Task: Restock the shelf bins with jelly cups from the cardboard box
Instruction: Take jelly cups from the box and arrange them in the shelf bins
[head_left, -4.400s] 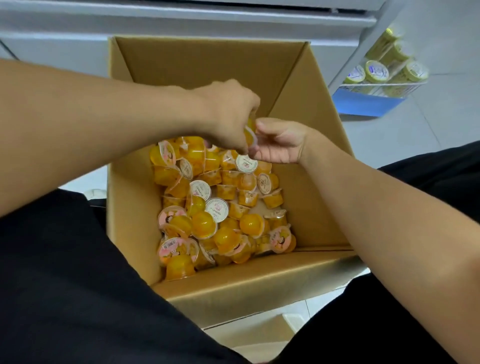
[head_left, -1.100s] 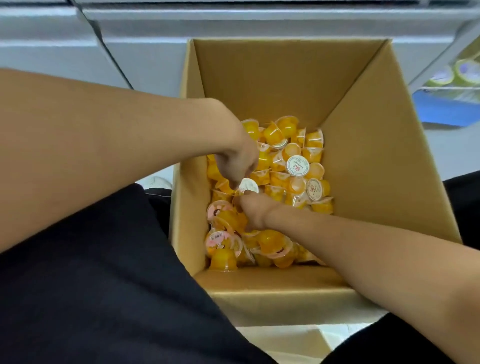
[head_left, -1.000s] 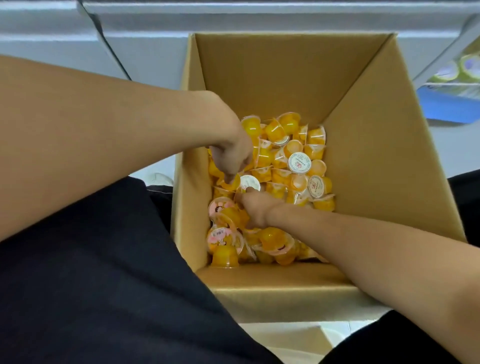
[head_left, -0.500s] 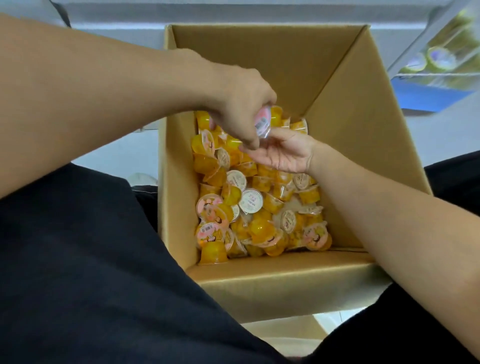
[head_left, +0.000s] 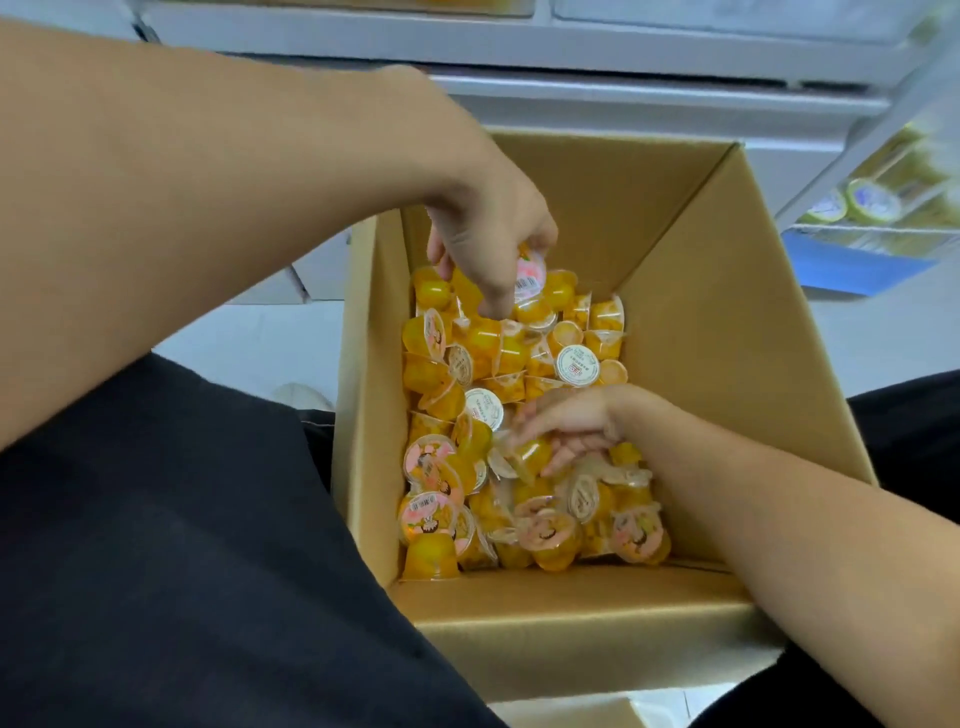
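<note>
Currently left hand (head_left: 493, 244) grips pink-lidded orange jelly cup (head_left: 530, 273); right hand (head_left: 569, 428), fingers loose, reaches in brown cardboard box (head_left: 727, 322). Pinch rims, avoid lids.

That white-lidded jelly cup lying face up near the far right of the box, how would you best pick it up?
Come straight down from above and pinch the white-lidded jelly cup across its round rim with thumb and fingers. Its flat lid faces up and stands clear, while neighbouring cups crowd its sides, so a grip lower down looks blocked.
</note>
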